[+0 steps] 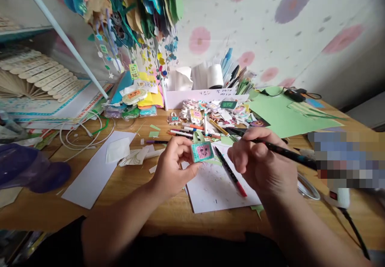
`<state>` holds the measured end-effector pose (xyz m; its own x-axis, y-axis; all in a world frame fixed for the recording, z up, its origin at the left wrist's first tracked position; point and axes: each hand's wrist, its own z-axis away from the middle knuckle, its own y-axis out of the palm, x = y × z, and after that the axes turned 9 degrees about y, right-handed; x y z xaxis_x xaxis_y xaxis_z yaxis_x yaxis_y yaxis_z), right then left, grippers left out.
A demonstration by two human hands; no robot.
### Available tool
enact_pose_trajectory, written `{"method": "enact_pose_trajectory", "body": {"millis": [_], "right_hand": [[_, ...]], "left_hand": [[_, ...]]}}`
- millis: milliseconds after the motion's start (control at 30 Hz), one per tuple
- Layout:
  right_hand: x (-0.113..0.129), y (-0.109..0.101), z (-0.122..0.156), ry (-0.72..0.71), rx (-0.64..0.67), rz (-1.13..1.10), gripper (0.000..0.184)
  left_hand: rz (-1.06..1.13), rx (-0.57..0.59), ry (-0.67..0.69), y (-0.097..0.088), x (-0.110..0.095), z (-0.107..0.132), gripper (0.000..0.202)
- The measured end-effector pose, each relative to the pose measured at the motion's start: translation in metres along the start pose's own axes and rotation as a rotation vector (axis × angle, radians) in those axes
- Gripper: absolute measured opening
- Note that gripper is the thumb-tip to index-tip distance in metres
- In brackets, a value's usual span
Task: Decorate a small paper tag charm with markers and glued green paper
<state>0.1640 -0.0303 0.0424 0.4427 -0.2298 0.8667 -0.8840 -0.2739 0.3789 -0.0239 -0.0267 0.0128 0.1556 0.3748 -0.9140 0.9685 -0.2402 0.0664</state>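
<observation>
My left hand [173, 160] pinches a small teal paper bag craft [202, 150] with a pink face panel and a green handle, holding it upright above a white sheet [214, 191]. My right hand [260, 160] is closed around a black pen [288, 153] whose shaft sticks out to the right. A red-tipped dark marker [231, 172] lies on the white sheet between the two hands, just below the paper bag.
On the wooden desk [126, 183] lie loose pens [186, 130], paper scraps, a pile of small cut-outs [216, 112], a green sheet [279, 114], a white organiser box [195, 94], a white cable [81, 134], a glue gun [338, 197] at right. Paper ornaments [129, 14] hang above left.
</observation>
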Motion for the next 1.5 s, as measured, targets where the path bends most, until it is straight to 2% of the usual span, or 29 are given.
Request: {"method": "enact_pose_trajectory", "body": {"millis": [33, 100, 167, 233, 300, 433, 567, 667, 833, 1100, 1267, 1500], "right_hand": [[-0.003, 0.003, 0.001, -0.036, -0.063, 0.02, 0.016], [-0.009, 0.005, 0.006, -0.108, -0.144, 0.082, 0.022], [-0.014, 0.002, 0.012, -0.147, -0.189, 0.214, 0.022], [-0.016, 0.0, 0.019, -0.162, -0.214, 0.395, 0.014], [-0.016, 0.0, 0.024, -0.16, -0.197, 0.516, 0.014], [-0.01, 0.006, 0.023, -0.171, -0.15, 0.538, 0.025], [-0.001, 0.007, 0.016, -0.071, -0.055, 0.723, 0.021], [0.001, 0.005, 0.015, -0.048, -0.004, 0.797, 0.019], [-0.004, 0.007, 0.016, -0.082, -0.065, 0.78, 0.019], [-0.001, 0.004, 0.014, -0.055, 0.067, 0.808, 0.018], [-0.004, 0.006, 0.018, -0.076, -0.059, 0.763, 0.02], [-0.006, 0.006, 0.017, -0.098, -0.048, 0.743, 0.021]], "left_hand": [[0.004, 0.013, -0.013, 0.001, 0.0, 0.001, 0.037], [0.013, 0.031, -0.042, 0.002, -0.001, 0.002, 0.037], [0.02, 0.032, -0.074, 0.003, -0.002, 0.003, 0.036], [0.017, 0.029, -0.101, 0.004, -0.003, 0.004, 0.037], [-0.003, 0.026, -0.12, 0.005, -0.004, 0.004, 0.038], [-0.037, 0.034, -0.144, 0.008, -0.005, 0.003, 0.038], [-0.036, 0.03, -0.145, 0.01, -0.005, 0.002, 0.038], [-0.035, 0.024, -0.149, 0.01, -0.005, 0.002, 0.038], [-0.051, 0.029, -0.135, 0.01, -0.006, 0.002, 0.038], [-0.025, 0.038, -0.137, 0.009, -0.006, 0.003, 0.037], [-0.037, 0.033, -0.132, 0.008, -0.006, 0.004, 0.039], [-0.009, 0.022, -0.162, 0.008, -0.007, 0.004, 0.039]]}}
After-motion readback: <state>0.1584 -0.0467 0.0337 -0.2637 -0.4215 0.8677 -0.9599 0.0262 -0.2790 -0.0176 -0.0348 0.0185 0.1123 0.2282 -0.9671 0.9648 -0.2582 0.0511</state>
